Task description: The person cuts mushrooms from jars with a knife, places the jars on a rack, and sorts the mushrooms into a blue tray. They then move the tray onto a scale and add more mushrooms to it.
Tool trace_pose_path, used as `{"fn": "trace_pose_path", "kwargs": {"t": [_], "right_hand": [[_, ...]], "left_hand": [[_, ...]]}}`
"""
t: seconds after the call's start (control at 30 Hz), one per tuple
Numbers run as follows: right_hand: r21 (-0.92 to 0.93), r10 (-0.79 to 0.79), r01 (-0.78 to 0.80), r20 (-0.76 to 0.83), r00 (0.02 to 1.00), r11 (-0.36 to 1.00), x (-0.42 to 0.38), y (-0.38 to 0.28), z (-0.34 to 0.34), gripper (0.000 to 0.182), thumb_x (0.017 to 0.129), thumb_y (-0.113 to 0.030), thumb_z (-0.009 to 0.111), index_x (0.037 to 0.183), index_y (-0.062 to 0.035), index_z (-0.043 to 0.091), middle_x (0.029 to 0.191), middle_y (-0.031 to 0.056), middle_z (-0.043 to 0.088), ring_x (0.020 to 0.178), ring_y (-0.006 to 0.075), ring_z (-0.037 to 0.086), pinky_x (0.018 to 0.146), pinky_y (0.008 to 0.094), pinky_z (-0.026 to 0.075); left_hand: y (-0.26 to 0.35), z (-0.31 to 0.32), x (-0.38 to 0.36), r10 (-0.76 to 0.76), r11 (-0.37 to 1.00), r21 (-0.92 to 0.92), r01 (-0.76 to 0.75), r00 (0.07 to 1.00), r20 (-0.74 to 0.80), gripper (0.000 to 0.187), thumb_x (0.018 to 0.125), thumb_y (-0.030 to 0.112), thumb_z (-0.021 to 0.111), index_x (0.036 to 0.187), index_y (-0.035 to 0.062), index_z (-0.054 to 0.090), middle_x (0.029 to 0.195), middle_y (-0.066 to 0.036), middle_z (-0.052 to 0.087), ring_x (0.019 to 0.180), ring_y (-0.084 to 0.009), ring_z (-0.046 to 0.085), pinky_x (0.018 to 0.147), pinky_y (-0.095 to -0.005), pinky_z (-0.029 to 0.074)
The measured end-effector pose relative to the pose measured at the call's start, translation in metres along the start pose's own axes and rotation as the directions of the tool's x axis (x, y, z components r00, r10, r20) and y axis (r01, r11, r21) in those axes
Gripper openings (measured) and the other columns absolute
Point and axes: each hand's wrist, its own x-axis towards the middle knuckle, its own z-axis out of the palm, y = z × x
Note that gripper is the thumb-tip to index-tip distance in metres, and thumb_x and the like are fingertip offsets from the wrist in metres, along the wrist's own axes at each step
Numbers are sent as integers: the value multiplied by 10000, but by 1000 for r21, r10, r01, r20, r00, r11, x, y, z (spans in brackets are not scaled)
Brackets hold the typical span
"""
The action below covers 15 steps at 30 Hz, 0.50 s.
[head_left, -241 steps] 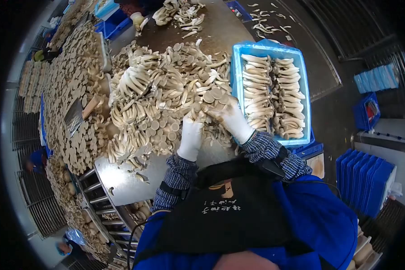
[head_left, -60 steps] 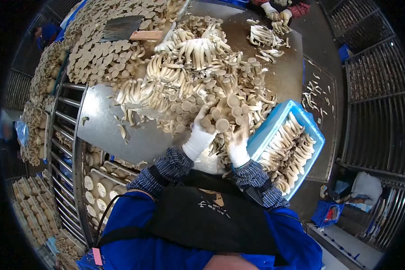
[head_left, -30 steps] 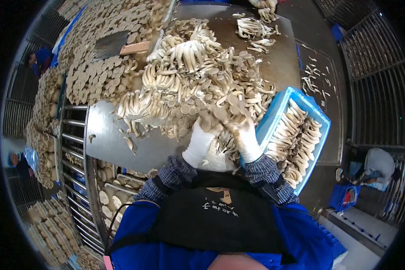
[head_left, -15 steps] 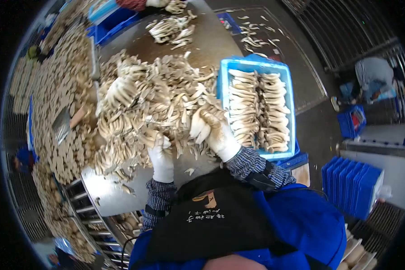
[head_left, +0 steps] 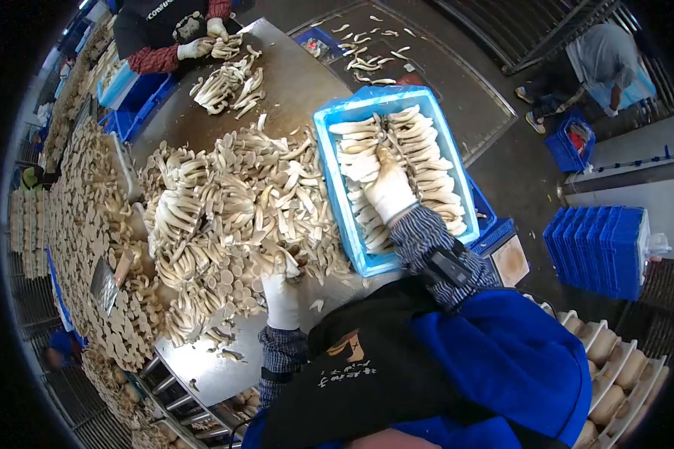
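My gloved right hand [head_left: 389, 193] is inside the light-blue crate [head_left: 361, 263], its fingers closed around a small bunch of pale mushrooms [head_left: 361, 166] over the left row. Side by side in the crate lie two rows of long mushrooms [head_left: 430, 161], caps toward the middle; my hand and forearm hide part of the left row. At the near edge of a big loose mushroom pile [head_left: 240, 202] is my gloved left hand [head_left: 280, 292]. Its fingers are closed on a mushroom [head_left: 265, 262], partly hidden among the others.
The metal table [head_left: 240, 374] carries the pile. Across it, a co-worker's gloved hands [head_left: 202, 45] handle mushrooms. A cleaver [head_left: 108, 284] rests on the mushroom mass at left. Blue stacked crates [head_left: 597, 251] and another person [head_left: 603, 63] are to the right.
My right hand has moved from the pile's edge into the crate with its mushrooms. My left hand stays by the pile. The view has shifted, showing more of the co-worker opposite.
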Motion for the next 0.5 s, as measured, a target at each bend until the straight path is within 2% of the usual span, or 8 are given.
{"fn": "trace_pose_path", "kwargs": {"t": [0.07, 0.13, 0.27, 0.33, 0.37, 0.4, 0.47, 0.5], "right_hand": [[330, 465, -505, 196, 863, 798, 22, 9, 11, 268, 955, -80, 534, 1198, 27, 569, 999, 135, 689, 887, 224, 662, 770, 303, 537], [136, 481, -482, 46, 876, 865, 16, -21, 21, 173, 970, -62, 521, 1119, -8, 590, 933, 94, 669, 813, 175, 655, 669, 266, 534], [862, 333, -469, 393, 857, 191, 22, 24, 24, 129, 971, -76, 538, 1080, -35, 594, 875, 100, 667, 712, 165, 666, 545, 269, 524], [-80, 177, -172, 64, 982, 982, -7, -13, 13, 157, 940, -5, 521, 1086, 8, 578, 857, 109, 649, 676, 184, 631, 551, 297, 510], [-530, -127, 157, 94, 987, 833, -13, 0, 5, 172, 916, 35, 490, 1067, 42, 573, 830, 111, 599, 649, 205, 558, 566, 325, 480], [-166, 139, -112, 163, 977, 980, -3, 53, 6, 145, 943, 6, 481, 1034, 37, 590, 818, 100, 550, 665, 215, 486, 631, 327, 460], [832, 539, -536, 388, 747, 145, -14, 18, -10, 141, 979, -46, 474, 971, 24, 597, 802, 91, 517, 734, 214, 482, 721, 343, 456], [766, 536, -608, 431, 726, 209, -15, 17, -16, 181, 1004, -96, 468, 916, 13, 582, 777, 81, 496, 760, 210, 484, 781, 345, 448]], "left_hand": [[3, -1, 3, -12, 1000, 16, 11, 998, 63, 788, 974, 284, 566, 1540, 132, 39, 1141, -156, 627, 892, -194, 620, 732, -325, 501], [20, 21, -7, 45, 991, 129, -38, 998, -53, 771, 971, 290, 567, 1533, 98, 75, 1155, -146, 625, 888, -182, 616, 708, -303, 500], [10, -8, 1, 29, 996, 82, -23, 997, -74, 679, 977, 269, 567, 1508, 64, 196, 1087, -105, 600, 889, -184, 610, 676, -290, 512], [-20, -63, 17, 184, 872, 450, -192, 981, 63, 658, 987, 255, 553, 1507, 62, 200, 1068, -100, 592, 889, -182, 607, 686, -299, 519], [-30, -81, 22, 264, 590, 719, -367, 929, 258, 637, 997, 241, 539, 1507, 61, 203, 1049, -94, 583, 888, -180, 604, 696, -308, 526], [-28, -76, 19, 266, 595, 718, -361, 932, 249, 637, 997, 241, 539, 1507, 61, 203, 1049, -94, 583, 888, -180, 604, 696, -308, 526], [-14, -47, 11, 143, 932, 326, -159, 987, 71, 570, 989, 108, 539, 1486, 38, 269, 1108, -127, 564, 898, -188, 604, 749, -326, 537], [-9, -39, 8, 148, 935, 317, -160, 987, 62, 570, 989, 108, 539, 1486, 38, 269, 1108, -127, 564, 898, -188, 604, 749, -326, 537]]}}
